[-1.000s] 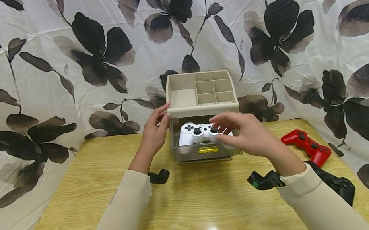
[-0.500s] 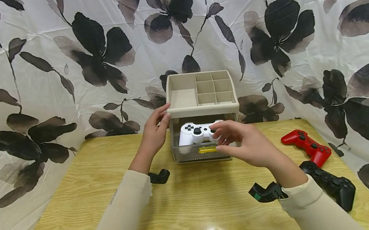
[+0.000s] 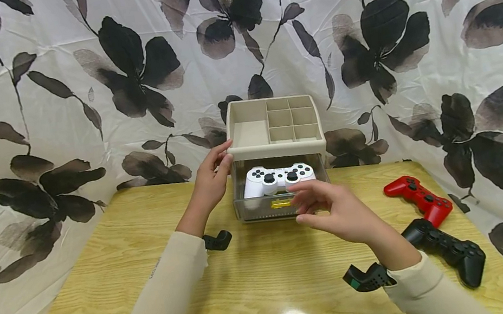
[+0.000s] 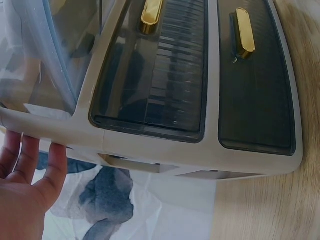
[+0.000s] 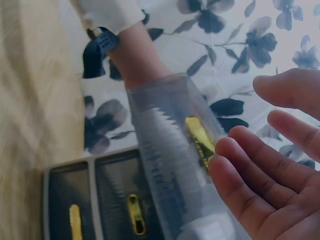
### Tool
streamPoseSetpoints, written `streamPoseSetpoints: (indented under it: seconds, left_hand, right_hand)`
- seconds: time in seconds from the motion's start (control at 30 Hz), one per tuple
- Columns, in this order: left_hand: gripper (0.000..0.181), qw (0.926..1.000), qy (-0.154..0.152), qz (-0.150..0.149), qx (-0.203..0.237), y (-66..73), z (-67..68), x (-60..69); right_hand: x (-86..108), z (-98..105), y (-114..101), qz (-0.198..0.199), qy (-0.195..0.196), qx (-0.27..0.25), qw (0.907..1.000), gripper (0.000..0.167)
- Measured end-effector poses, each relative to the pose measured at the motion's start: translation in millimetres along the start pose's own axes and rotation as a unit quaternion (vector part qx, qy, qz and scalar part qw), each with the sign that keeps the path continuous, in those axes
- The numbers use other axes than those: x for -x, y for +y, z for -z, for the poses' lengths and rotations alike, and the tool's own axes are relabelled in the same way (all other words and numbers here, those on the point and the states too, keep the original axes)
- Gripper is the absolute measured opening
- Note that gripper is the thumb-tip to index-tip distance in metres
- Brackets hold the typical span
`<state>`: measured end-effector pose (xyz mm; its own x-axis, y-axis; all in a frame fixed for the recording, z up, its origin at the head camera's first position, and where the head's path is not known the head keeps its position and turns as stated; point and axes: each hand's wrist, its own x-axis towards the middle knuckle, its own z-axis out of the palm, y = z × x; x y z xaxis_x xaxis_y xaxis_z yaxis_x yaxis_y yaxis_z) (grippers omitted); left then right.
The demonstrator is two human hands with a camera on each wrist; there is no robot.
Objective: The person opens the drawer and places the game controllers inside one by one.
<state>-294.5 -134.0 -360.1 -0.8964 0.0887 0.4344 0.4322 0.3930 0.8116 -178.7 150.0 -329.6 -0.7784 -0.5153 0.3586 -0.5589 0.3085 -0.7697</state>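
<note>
A white game controller (image 3: 278, 178) lies in the pulled-out clear drawer (image 3: 255, 208) of a beige desktop organizer (image 3: 277, 149). My left hand (image 3: 209, 183) rests its fingertips on the organizer's left side; the left wrist view shows its fingers (image 4: 54, 172) nearly straight against the frame. My right hand (image 3: 334, 210) is in front of the drawer, fingers loosely bent and thumb apart, holding nothing. In the right wrist view its fingertips (image 5: 220, 165) are at the drawer's gold handle (image 5: 199, 142); whether they touch it I cannot tell.
Two closed drawers with gold handles (image 4: 245, 30) sit below the extended one. The organizer's top tray (image 3: 250, 134) has several compartments. On the table's right lie a red controller (image 3: 418, 199) and a black controller (image 3: 446, 247). A floral cloth (image 3: 140, 76) hangs behind the table.
My right hand has drawn back from over the white controller, down to the drawer's front, so the controller's right side now shows. The left hand stays on the organizer.
</note>
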Motion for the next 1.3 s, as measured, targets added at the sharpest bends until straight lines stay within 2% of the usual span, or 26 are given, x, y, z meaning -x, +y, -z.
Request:
streamPoseSetpoints:
  seconds: [0.3, 0.63, 0.97, 1.3]
  left_hand:
    - [0.040, 1.0000, -0.001, 0.002, -0.002, 0.6, 1.1, 1.1]
    - [0.039, 1.0000, -0.002, 0.003, 0.000, 1.3, 1.1, 1.1]
    - [0.040, 1.0000, -0.002, 0.001, 0.002, 0.4, 0.8, 0.7]
    - [0.039, 1.0000, 0.000, -0.002, 0.004, -0.4, 0.4, 0.5]
  right_hand:
    - [5.5, -9.7, 12.4, -0.018, -0.024, -0.048, 0.9984, 0.048]
    - [9.1, -16.7, 21.8, -0.034, -0.031, -0.102, 0.9937, 0.048]
    - [8.1, -21.9, 26.8, -0.053, -0.027, -0.124, 0.9905, 0.050]
    - [7.7, -28.3, 34.6, -0.056, -0.027, -0.199, 0.9780, 0.053]
